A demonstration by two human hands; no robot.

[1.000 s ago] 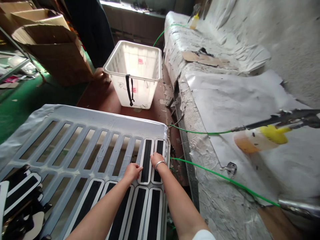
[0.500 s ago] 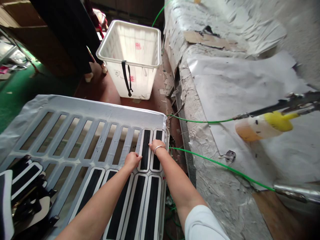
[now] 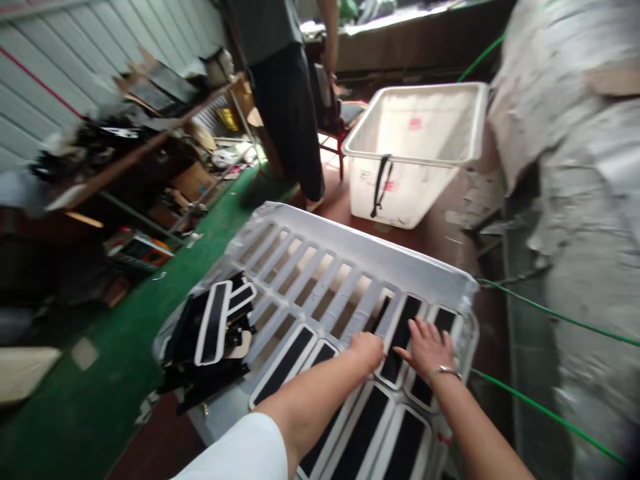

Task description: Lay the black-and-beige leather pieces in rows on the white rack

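A grey-white slotted frame [image 3: 325,317] lies in front of me. Several black panels with white rounded borders fill slots at its near and right sides, among them one panel [image 3: 404,327] between my hands. My left hand [image 3: 367,350] is closed beside this panel's left edge; what its fingers pinch, if anything, is hidden. A thin dark strip [image 3: 383,313] shows in the slot just beyond that hand. My right hand [image 3: 429,347], with a bracelet at the wrist, is open, fingers spread over the rightmost upper panel [image 3: 444,321]. A pile of black pieces [image 3: 213,333] rests on the frame's left end.
A white plastic bin [image 3: 400,190] with a black strap over its rim stands beyond the frame. A person [image 3: 287,100] stands behind it to the left. Cluttered shelving [image 3: 145,150] lines the left wall. Green hoses [image 3: 555,410] run at right beside a covered ledge [image 3: 580,267].
My view has swung left, bringing in the shelving and more of the person. My right hand has spread its fingers over the panels. The left hand stays closed by the same panel.
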